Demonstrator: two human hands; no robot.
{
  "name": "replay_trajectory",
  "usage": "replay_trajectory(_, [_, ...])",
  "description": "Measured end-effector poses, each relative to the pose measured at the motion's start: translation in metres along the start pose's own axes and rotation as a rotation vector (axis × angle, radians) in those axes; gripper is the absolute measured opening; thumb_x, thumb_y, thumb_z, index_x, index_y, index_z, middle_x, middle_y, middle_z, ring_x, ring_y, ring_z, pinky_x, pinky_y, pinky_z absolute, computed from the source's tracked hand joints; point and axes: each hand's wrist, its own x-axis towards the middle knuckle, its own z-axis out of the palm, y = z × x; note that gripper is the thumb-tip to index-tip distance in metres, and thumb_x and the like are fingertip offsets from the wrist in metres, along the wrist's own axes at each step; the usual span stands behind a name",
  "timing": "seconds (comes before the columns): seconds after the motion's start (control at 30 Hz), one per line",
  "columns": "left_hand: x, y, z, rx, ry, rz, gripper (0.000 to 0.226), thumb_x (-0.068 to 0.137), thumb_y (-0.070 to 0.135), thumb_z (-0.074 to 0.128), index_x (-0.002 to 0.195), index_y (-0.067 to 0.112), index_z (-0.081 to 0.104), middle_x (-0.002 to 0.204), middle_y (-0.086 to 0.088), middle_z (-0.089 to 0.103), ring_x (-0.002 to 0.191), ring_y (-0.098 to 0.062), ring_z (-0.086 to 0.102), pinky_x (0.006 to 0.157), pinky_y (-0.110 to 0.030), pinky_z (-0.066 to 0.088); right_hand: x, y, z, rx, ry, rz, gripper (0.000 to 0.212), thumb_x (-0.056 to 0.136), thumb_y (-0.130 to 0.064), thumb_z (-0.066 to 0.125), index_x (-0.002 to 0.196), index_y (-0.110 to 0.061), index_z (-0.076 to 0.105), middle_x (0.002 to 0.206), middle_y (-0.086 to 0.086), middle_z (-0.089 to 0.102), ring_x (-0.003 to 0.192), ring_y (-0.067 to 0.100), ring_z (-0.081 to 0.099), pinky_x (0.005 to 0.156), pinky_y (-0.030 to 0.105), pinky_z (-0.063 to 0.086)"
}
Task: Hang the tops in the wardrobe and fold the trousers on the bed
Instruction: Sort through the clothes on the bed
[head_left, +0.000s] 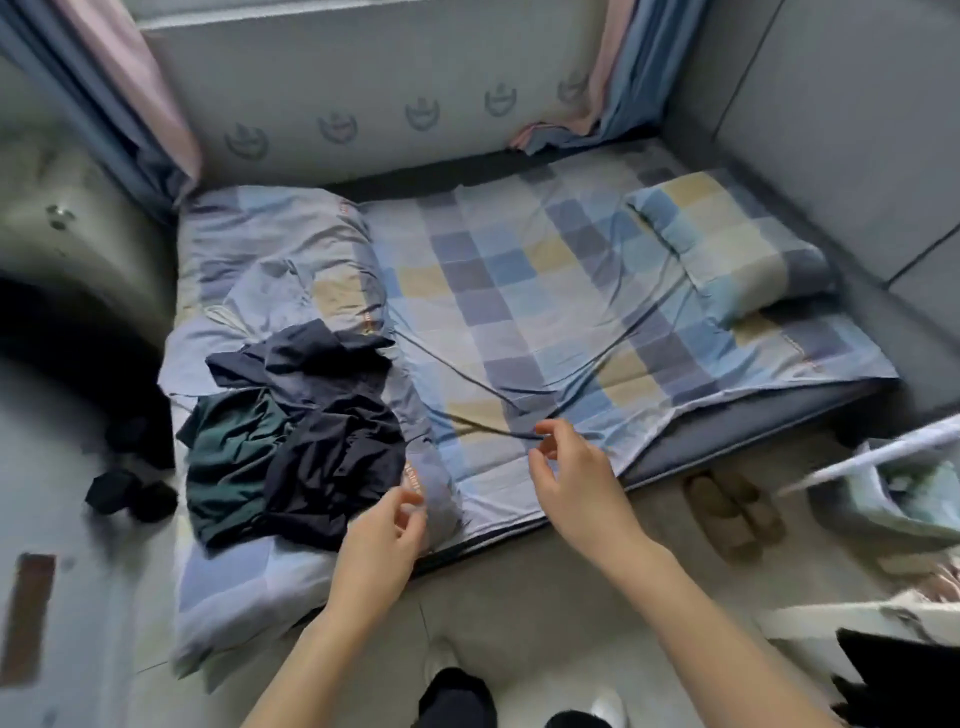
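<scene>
A heap of dark clothes lies on the left part of the bed (519, 291): a dark green garment (228, 457) at the near left, a navy garment (332, 457) beside it and another navy piece (306, 358) behind. My left hand (384, 530) hovers at the heap's near right edge, fingers loosely curled, holding nothing. My right hand (571, 473) hangs over the bed's near edge, fingers relaxed and empty. No wardrobe shows in view.
A bunched checked quilt (270, 260) lies under the clothes and a pillow (727, 244) at the far right. Slippers (727, 509) sit on the floor by the bed. Dark items (124, 493) lie on the floor at left. A basket (893, 499) stands at right.
</scene>
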Motion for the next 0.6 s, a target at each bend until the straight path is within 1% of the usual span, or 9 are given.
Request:
replay_trajectory(0.07, [0.022, -0.032, -0.022, -0.011, 0.025, -0.076, 0.01, 0.092, 0.023, 0.056, 0.093, 0.031, 0.061, 0.073, 0.005, 0.067, 0.068, -0.009, 0.062, 0.065, -0.029, 0.05, 0.026, -0.019, 0.04, -0.013, -0.091, -0.02, 0.028, 0.097, -0.019, 0.048, 0.123, -0.012, 0.05, 0.107, 0.006, 0.062, 0.104, 0.024, 0.055, 0.079, 0.033, 0.042])
replay_trajectory(0.17, [0.055, -0.068, -0.042, 0.0, 0.045, -0.19, 0.012, 0.089, 0.019, 0.057, 0.094, 0.029, 0.061, 0.078, 0.008, 0.066, 0.075, -0.012, 0.061, 0.064, -0.026, 0.044, 0.062, -0.036, 0.087, -0.048, -0.206, -0.039, 0.027, 0.097, -0.021, 0.047, 0.123, -0.012, 0.051, 0.109, 0.007, 0.062, 0.104, 0.025, 0.055, 0.081, 0.037, 0.043])
replay_trajectory(0.23, [0.078, -0.096, -0.05, -0.005, 0.036, -0.264, 0.013, 0.088, 0.016, 0.058, 0.097, 0.024, 0.064, 0.082, 0.006, 0.065, 0.081, -0.017, 0.06, 0.068, -0.028, 0.042, 0.087, -0.042, 0.12, -0.066, -0.292, -0.041, 0.027, 0.097, -0.021, 0.047, 0.121, -0.011, 0.051, 0.109, 0.008, 0.063, 0.103, 0.025, 0.056, 0.081, 0.037, 0.044])
replay_trajectory(0.3, [0.102, -0.128, -0.053, -0.003, 0.024, -0.355, 0.017, 0.088, 0.014, 0.057, 0.102, 0.019, 0.065, 0.09, 0.003, 0.067, 0.087, -0.018, 0.06, 0.073, -0.029, 0.043, 0.115, -0.046, 0.156, -0.093, -0.384, -0.039, 0.026, 0.097, -0.023, 0.047, 0.12, -0.012, 0.052, 0.11, 0.008, 0.063, 0.102, 0.025, 0.056, 0.08, 0.036, 0.045])
replay_trajectory(0.4, [0.134, -0.174, -0.05, -0.006, -0.004, -0.482, 0.023, 0.087, 0.013, 0.059, 0.109, 0.014, 0.064, 0.105, -0.004, 0.067, 0.098, -0.021, 0.06, 0.082, -0.03, 0.046, 0.157, -0.04, 0.211, -0.158, -0.502, -0.061, 0.028, 0.098, -0.026, 0.047, 0.121, -0.01, 0.052, 0.114, 0.007, 0.06, 0.105, 0.024, 0.056, 0.08, 0.031, 0.042])
replay_trajectory(0.5, [0.162, -0.216, -0.037, -0.016, -0.028, -0.611, 0.027, 0.086, 0.015, 0.062, 0.113, 0.011, 0.061, 0.114, -0.008, 0.063, 0.105, -0.024, 0.057, 0.088, -0.032, 0.046, 0.196, -0.027, 0.268, -0.236, -0.601, -0.097, 0.033, 0.099, -0.03, 0.046, 0.126, -0.011, 0.048, 0.12, 0.007, 0.056, 0.109, 0.025, 0.054, 0.087, 0.036, 0.045])
replay_trajectory(0.6, [0.193, -0.26, -0.015, 0.065, -0.037, -0.696, 0.039, 0.085, 0.022, 0.06, 0.123, 0.014, 0.054, 0.13, -0.01, 0.051, 0.117, -0.029, 0.049, 0.095, -0.037, 0.044, 0.233, -0.006, 0.335, -0.344, -0.685, -0.163, 0.042, 0.099, -0.033, 0.046, 0.135, -0.013, 0.04, 0.13, 0.009, 0.047, 0.114, 0.029, 0.049, 0.093, 0.039, 0.044])
